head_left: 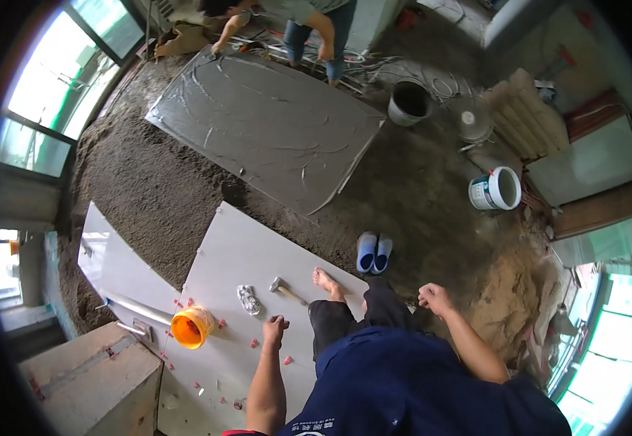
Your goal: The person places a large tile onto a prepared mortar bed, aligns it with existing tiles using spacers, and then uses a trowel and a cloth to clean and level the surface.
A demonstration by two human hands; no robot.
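My left hand [277,330] hangs above the pale floor tile [232,251], its fingers curled into a fist with nothing visible in them. To the right, over the darker floor, my right hand [436,299] is also curled, and nothing shows in it. A mallet [287,291] with a grey head lies on the tile beside my bare foot [325,282]. Left of it sits a crumpled grey-white bundle [248,299]; its kind I cannot make out. An orange bucket [192,326] stands near the tile joint, with several red levelling wedges [253,343] scattered around.
Across the sand bed [138,189], another person [322,29] bends over a large slab [272,123] coated in grey paste. Blue clogs [374,253] stand at the tile's edge. A dark bucket [409,102], white bucket [495,189] and sand heap [516,291] are on the right.
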